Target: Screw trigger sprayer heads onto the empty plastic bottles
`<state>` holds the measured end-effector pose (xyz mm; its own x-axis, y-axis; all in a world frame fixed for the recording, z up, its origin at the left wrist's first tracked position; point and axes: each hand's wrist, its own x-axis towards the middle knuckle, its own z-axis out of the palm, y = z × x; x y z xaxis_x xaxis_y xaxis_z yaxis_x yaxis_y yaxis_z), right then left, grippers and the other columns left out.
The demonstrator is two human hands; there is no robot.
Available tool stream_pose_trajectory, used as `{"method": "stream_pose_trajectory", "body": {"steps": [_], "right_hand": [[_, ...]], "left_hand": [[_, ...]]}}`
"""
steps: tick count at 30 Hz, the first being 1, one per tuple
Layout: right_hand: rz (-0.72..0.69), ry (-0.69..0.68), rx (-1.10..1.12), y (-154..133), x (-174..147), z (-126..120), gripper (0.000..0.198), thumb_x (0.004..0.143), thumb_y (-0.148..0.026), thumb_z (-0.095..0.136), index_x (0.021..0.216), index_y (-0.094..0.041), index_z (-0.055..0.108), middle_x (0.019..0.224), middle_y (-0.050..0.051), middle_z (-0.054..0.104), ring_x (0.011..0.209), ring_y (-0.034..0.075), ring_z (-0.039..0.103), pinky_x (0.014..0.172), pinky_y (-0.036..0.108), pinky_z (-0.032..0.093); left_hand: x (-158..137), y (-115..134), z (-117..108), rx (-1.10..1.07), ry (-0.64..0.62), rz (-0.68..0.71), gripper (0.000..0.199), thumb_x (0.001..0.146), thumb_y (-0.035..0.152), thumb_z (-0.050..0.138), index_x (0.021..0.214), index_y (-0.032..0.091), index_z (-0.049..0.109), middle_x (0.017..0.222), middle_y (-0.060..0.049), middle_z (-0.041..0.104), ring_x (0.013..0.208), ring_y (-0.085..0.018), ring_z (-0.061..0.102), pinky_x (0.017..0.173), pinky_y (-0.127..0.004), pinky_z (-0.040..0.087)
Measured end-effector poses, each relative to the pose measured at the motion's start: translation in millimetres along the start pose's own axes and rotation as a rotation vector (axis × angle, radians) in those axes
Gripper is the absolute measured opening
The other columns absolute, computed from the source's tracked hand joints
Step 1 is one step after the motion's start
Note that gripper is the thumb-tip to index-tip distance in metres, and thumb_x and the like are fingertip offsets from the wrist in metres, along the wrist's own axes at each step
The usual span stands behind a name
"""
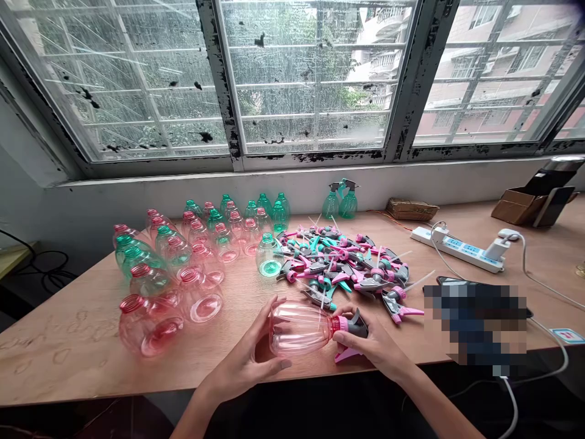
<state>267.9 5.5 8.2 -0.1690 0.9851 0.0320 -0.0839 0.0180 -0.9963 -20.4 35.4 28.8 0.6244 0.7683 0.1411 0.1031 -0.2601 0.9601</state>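
Note:
A clear pink spray bottle (299,329) lies sideways in the air over the table's front edge, its base to the left. My left hand (253,350) holds it round the base, thumb below and fingers above. At the other end, my right hand (372,344) grips the grey and pink spray head (354,326), which sits on the bottle's neck. Its pink trigger points down. Just behind lies a heap of loose spray heads (338,262) in pink, grey and teal, several with thin white tubes. Open pink and green bottles (201,296) stand grouped to the left.
Two green bottles with spray heads (348,204) stand by the wall. To the right are a white power strip (457,249) with cables, a flat brown package (411,209), a cardboard box (518,207) and a dark, partly blurred device (484,292). Windows (311,79) rise behind the wooden table (59,360).

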Motion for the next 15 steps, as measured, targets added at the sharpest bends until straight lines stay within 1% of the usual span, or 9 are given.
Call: {"method": "stream_pose_trajectory", "body": {"steps": [3, 5, 6, 8, 10, 12, 13, 15], "right_hand": [[0.001, 0.005, 0.012, 2.2, 0.1, -0.7, 0.040, 0.080, -0.044, 0.083, 0.102, -0.019, 0.061, 0.076, -0.004, 0.063, 0.067, 0.014, 0.059, 0.065, 0.026, 0.046], [0.003, 0.008, 0.009, 3.1, 0.4, -0.8, 0.040, 0.080, -0.045, 0.083, 0.101, -0.019, 0.061, 0.075, -0.003, 0.064, 0.067, 0.014, 0.059, 0.065, 0.027, 0.046], [0.002, 0.010, 0.005, 3.4, 0.6, -0.9, 0.040, 0.080, -0.045, 0.083, 0.101, -0.019, 0.061, 0.075, -0.003, 0.064, 0.067, 0.015, 0.059, 0.065, 0.027, 0.046], [-0.007, 0.010, 0.000, 4.0, 0.9, -1.1, 0.040, 0.080, -0.044, 0.083, 0.102, -0.019, 0.061, 0.077, -0.003, 0.064, 0.068, 0.015, 0.060, 0.066, 0.027, 0.047], [-0.014, 0.006, -0.001, 4.7, 1.0, -1.5, 0.039, 0.080, -0.043, 0.083, 0.103, -0.019, 0.061, 0.078, -0.003, 0.064, 0.068, 0.015, 0.061, 0.067, 0.027, 0.048], [-0.006, -0.001, 0.007, 5.4, 0.8, -1.9, 0.038, 0.082, -0.043, 0.082, 0.103, -0.020, 0.060, 0.077, -0.003, 0.065, 0.068, 0.015, 0.061, 0.067, 0.027, 0.048], [0.001, -0.002, 0.014, 5.8, 0.7, -2.0, 0.038, 0.082, -0.043, 0.082, 0.103, -0.020, 0.060, 0.076, -0.003, 0.065, 0.067, 0.015, 0.062, 0.066, 0.027, 0.049], [0.008, -0.001, 0.022, 6.1, 0.5, -2.0, 0.038, 0.083, -0.043, 0.081, 0.104, -0.020, 0.059, 0.074, -0.004, 0.066, 0.067, 0.015, 0.062, 0.065, 0.027, 0.049]], "left_hand": [[-0.4, -4.0, 0.7, 0.013, 0.007, 0.013, 0.087, 0.096, 0.028, 0.066, 0.160, 0.043, 0.009, 0.165, -0.007, 0.032, 0.141, -0.028, 0.046, 0.121, -0.048, 0.032], [-0.9, -5.0, 0.4, 0.017, 0.007, 0.007, 0.087, 0.097, 0.030, 0.065, 0.160, 0.043, 0.006, 0.164, -0.007, 0.035, 0.139, -0.028, 0.049, 0.120, -0.049, 0.034], [-1.2, -4.7, 0.1, 0.018, 0.007, 0.002, 0.090, 0.095, 0.031, 0.067, 0.160, 0.044, 0.005, 0.165, -0.007, 0.033, 0.140, -0.029, 0.048, 0.120, -0.049, 0.034], [-1.6, -3.6, -1.0, -0.004, 0.007, -0.003, 0.092, 0.093, 0.034, 0.070, 0.159, 0.044, 0.006, 0.168, -0.006, 0.025, 0.144, -0.031, 0.042, 0.121, -0.049, 0.033], [-1.8, -3.0, -2.2, -0.042, 0.002, -0.005, 0.088, 0.094, 0.037, 0.068, 0.160, 0.042, 0.009, 0.170, -0.005, 0.019, 0.149, -0.033, 0.035, 0.122, -0.051, 0.031], [-1.8, -3.7, -3.1, -0.034, 0.004, -0.009, 0.086, 0.095, 0.035, 0.068, 0.160, 0.041, 0.013, 0.170, -0.005, 0.019, 0.153, -0.032, 0.026, 0.124, -0.051, 0.026], [-1.7, -4.4, -3.4, -0.013, 0.006, -0.011, 0.087, 0.094, 0.033, 0.069, 0.160, 0.041, 0.013, 0.170, -0.004, 0.020, 0.154, -0.032, 0.025, 0.125, -0.051, 0.024], [-1.7, -6.1, -3.4, 0.019, 0.003, -0.009, 0.087, 0.094, 0.030, 0.069, 0.160, 0.043, 0.012, 0.169, -0.005, 0.023, 0.151, -0.031, 0.032, 0.125, -0.051, 0.025]]}}
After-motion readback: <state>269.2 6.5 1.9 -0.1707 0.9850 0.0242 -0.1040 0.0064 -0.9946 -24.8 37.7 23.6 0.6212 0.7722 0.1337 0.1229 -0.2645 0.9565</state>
